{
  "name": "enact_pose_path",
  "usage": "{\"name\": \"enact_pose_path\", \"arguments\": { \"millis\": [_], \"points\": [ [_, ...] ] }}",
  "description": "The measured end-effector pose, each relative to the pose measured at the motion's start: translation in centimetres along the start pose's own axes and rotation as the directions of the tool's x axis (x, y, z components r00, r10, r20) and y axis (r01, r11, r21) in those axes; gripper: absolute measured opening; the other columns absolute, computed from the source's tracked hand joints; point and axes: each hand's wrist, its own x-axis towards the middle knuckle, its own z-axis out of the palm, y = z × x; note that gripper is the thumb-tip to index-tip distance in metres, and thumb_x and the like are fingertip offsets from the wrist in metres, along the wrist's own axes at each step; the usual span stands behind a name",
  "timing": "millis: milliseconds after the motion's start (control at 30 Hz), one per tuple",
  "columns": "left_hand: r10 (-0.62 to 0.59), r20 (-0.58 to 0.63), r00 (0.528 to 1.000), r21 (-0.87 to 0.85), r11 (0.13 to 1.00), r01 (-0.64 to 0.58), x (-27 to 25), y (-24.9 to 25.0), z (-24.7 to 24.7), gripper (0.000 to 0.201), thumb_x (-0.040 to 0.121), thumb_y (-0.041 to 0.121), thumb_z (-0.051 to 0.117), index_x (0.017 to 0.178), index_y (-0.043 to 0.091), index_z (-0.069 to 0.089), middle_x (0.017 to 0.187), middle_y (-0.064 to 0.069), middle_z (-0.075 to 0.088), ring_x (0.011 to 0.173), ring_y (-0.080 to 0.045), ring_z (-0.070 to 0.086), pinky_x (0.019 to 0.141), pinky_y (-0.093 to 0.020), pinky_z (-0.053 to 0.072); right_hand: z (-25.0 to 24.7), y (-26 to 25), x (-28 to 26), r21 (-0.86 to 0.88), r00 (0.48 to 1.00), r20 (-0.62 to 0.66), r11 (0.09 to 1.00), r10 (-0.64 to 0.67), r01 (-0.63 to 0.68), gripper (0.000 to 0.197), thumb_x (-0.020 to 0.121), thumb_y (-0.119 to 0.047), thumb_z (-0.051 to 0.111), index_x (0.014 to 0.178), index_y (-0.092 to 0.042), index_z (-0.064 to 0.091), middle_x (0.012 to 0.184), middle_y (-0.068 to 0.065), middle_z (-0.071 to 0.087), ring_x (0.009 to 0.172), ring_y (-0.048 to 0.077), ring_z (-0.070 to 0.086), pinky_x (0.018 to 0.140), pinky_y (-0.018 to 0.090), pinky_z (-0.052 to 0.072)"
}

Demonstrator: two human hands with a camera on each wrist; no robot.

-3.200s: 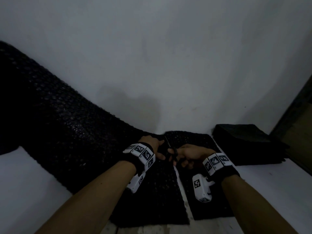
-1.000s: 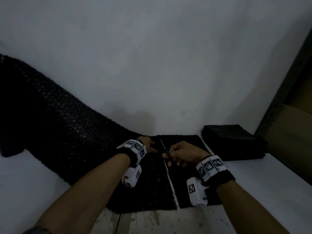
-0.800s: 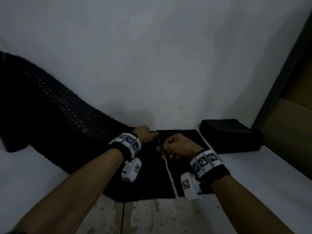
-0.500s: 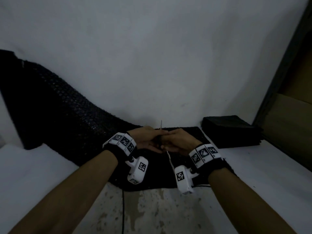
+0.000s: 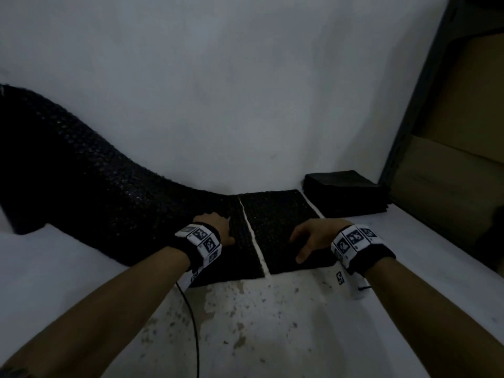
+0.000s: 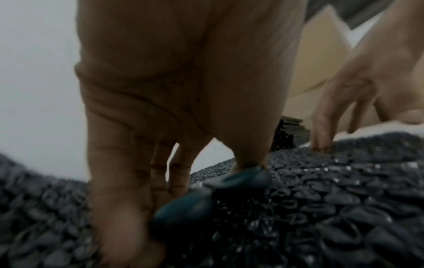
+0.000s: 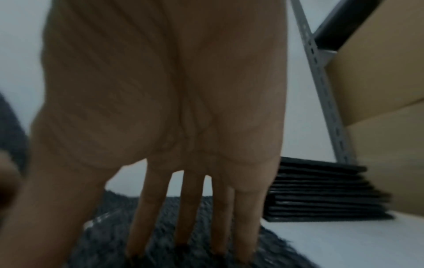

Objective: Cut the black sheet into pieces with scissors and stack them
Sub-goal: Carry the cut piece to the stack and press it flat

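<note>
A long black bubbled sheet (image 5: pixel 95 192) runs from the left wall down onto the white table. A cut-off rectangular piece (image 5: pixel 278 222) lies beside it, with a thin white gap between them. My left hand (image 5: pixel 215 227) rests on the long sheet's end and holds the scissors (image 6: pixel 206 195) by their dark teal handles, thumb on one loop. A blade tip (image 5: pixel 228 219) pokes out past the fingers. My right hand (image 5: pixel 313 238) is open, its spread fingers (image 7: pixel 190 217) pressing on the cut piece (image 7: pixel 110 235). A stack of black pieces (image 5: pixel 343 192) stands at the back right.
A grey shelf upright (image 7: pixel 321 90) and cardboard boxes (image 5: pixel 450 159) stand to the right of the stack (image 7: pixel 321 192). A thin black cable (image 5: pixel 191 317) trails from my left wrist over the stained front part of the table.
The cut ran through to the far edge, freeing the right piece. The scissors passed from my right hand to my left. My right hand opened and moved right onto the cut piece.
</note>
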Motion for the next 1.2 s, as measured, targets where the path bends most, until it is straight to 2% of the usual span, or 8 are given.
{"name": "enact_pose_path", "arguments": {
  "millis": [200, 300, 400, 633, 733, 900, 1067, 1200],
  "points": [
    [0.024, -0.11, 0.994, 0.109, 0.994, -0.012, -1.6, 1.8, -0.7, 0.05, 0.096, 0.047, 0.054, 0.131, 0.011, 0.053, 0.123, -0.007, 0.06, 0.109, -0.026, 0.062, 0.078, -0.035, 0.047, 2.1, 1.5, -1.0, -0.033, 0.999, 0.009, 0.999, 0.043, -0.043, 0.086, 0.072, -0.04, 0.087, 0.146, -0.043, 0.044, 0.162, -0.005, 0.028, 0.147, 0.027, 0.028, 0.115, 0.046, 0.034],
    [0.332, -0.249, 0.91, -0.077, 0.929, -0.361, -1.9, 3.6, -0.5, 0.053, 0.09, 0.05, 0.065, 0.122, 0.009, 0.052, 0.116, -0.01, 0.057, 0.105, -0.029, 0.059, 0.077, -0.035, 0.051, 2.7, 1.4, -1.7, -0.047, 0.998, -0.036, 0.998, 0.048, -0.05, 0.084, 0.072, -0.04, 0.087, 0.144, -0.045, 0.045, 0.16, -0.004, 0.031, 0.145, 0.026, 0.031, 0.113, 0.042, 0.036],
    [0.512, -0.114, 0.851, -0.219, 0.823, -0.525, -2.5, 6.3, 0.0, 0.06, 0.081, 0.056, 0.074, 0.119, 0.013, 0.056, 0.116, -0.006, 0.054, 0.103, -0.025, 0.055, 0.089, -0.039, 0.05, 3.2, 1.4, -2.3, -0.004, 0.995, -0.101, 1.0, 0.02, -0.021, 0.079, 0.072, -0.035, 0.088, 0.142, -0.039, 0.051, 0.153, -0.002, 0.043, 0.138, 0.025, 0.041, 0.109, 0.039, 0.041],
    [0.498, -0.193, 0.846, -0.144, 0.838, -0.526, -2.2, 7.6, 0.7, 0.029, 0.092, 0.032, 0.066, 0.111, 0.011, 0.063, 0.114, -0.01, 0.06, 0.103, -0.028, 0.058, 0.088, -0.039, 0.051, 4.6, 2.8, -3.3, 0.049, 0.962, -0.27, 0.997, -0.037, 0.052, 0.041, 0.084, -0.044, 0.075, 0.119, -0.027, 0.063, 0.12, 0.0, 0.064, 0.105, 0.017, 0.058, 0.085, 0.027, 0.045],
    [0.462, -0.182, 0.868, -0.225, 0.84, -0.494, -1.9, 7.3, -0.2, 0.023, 0.098, 0.026, 0.058, 0.113, 0.01, 0.062, 0.115, -0.011, 0.064, 0.105, -0.029, 0.059, 0.092, -0.037, 0.05, 3.9, 3.4, -3.8, 0.12, 0.983, -0.182, 0.993, 0.009, 0.013, 0.058, 0.065, -0.068, 0.078, 0.11, -0.035, 0.064, 0.113, -0.009, 0.061, 0.102, 0.014, 0.056, 0.088, 0.031, 0.046],
    [0.32, -0.161, 0.934, -0.541, 0.763, -0.354, -0.9, 4.6, -2.1, 0.02, 0.1, 0.026, 0.05, 0.086, 0.013, 0.057, 0.085, -0.002, 0.055, 0.09, -0.021, 0.053, 0.081, -0.029, 0.042, 2.2, 5.5, -3.9, 0.158, 0.957, -0.29, 0.984, -0.031, 0.08, 0.027, 0.082, -0.028, 0.078, 0.107, -0.023, 0.069, 0.104, 0.001, 0.066, 0.098, 0.02, 0.063, 0.078, 0.024, 0.044],
    [0.278, -0.046, 0.96, -0.948, 0.29, -0.13, -0.3, 3.0, -1.7, 0.057, 0.072, 0.054, 0.081, 0.102, 0.006, 0.072, 0.099, -0.01, 0.074, 0.094, -0.025, 0.069, 0.084, -0.03, 0.054, 1.2, 6.2, -3.4, 0.613, 0.9, -0.423, 0.765, 0.11, 0.195, 0.016, 0.086, -0.022, 0.077, 0.1, -0.016, 0.071, 0.096, 0.006, 0.072, 0.084, 0.018, 0.069, 0.066, 0.024, 0.052],
    [0.231, -0.127, 0.965, -0.914, 0.352, -0.204, 0.2, 2.2, -0.3, 0.039, 0.082, 0.018, 0.081, 0.108, -0.008, 0.067, 0.09, -0.016, 0.068, 0.075, -0.02, 0.064, 0.066, -0.027, 0.052, 2.0, 5.5, -3.4, 0.82, 0.888, -0.408, 0.511, 0.21, 0.256, 0.016, 0.088, -0.014, 0.074, 0.099, -0.004, 0.069, 0.098, 0.02, 0.072, 0.079, 0.025, 0.069, 0.059, 0.027, 0.055]
  ]
}}
